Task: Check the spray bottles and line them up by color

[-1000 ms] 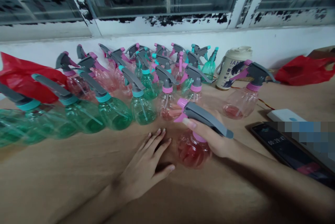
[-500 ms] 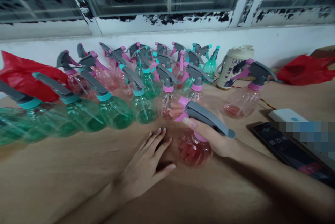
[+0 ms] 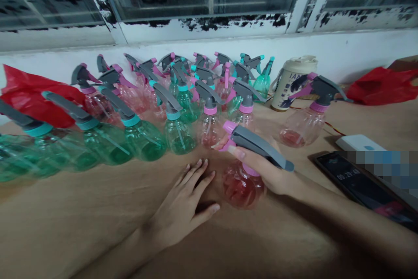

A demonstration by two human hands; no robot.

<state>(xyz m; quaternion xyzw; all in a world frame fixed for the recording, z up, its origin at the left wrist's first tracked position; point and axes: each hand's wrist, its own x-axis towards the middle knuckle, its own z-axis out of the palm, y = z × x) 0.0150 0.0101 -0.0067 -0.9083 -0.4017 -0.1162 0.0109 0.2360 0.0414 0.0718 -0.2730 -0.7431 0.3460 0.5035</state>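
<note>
My right hand [image 3: 271, 168] is wrapped round the head of a pink spray bottle [image 3: 243, 187]. Its grey top and pink nozzle point up and left, with my fingers at the pink trigger. The clear pink body shows below my hand, close to the tabletop; I cannot tell if it touches. My left hand [image 3: 186, 203] lies flat on the brown table [image 3: 98, 222], fingers spread, just left of that bottle and holding nothing. Beyond the hands stand a pink spray bottle [image 3: 209, 129] and a green spray bottle [image 3: 179, 137].
Several green spray bottles [image 3: 145, 142] line the left, with more pink and green ones behind. One pink spray bottle [image 3: 300, 129] stands apart at right, near a printed cup [image 3: 290, 85]. A phone [image 3: 355, 183], white box [image 3: 359, 142] and red bags [image 3: 380, 87] lie around.
The fingers of my right hand at the trigger have drawn in slightly. My left hand and the standing bottles look unmoved.
</note>
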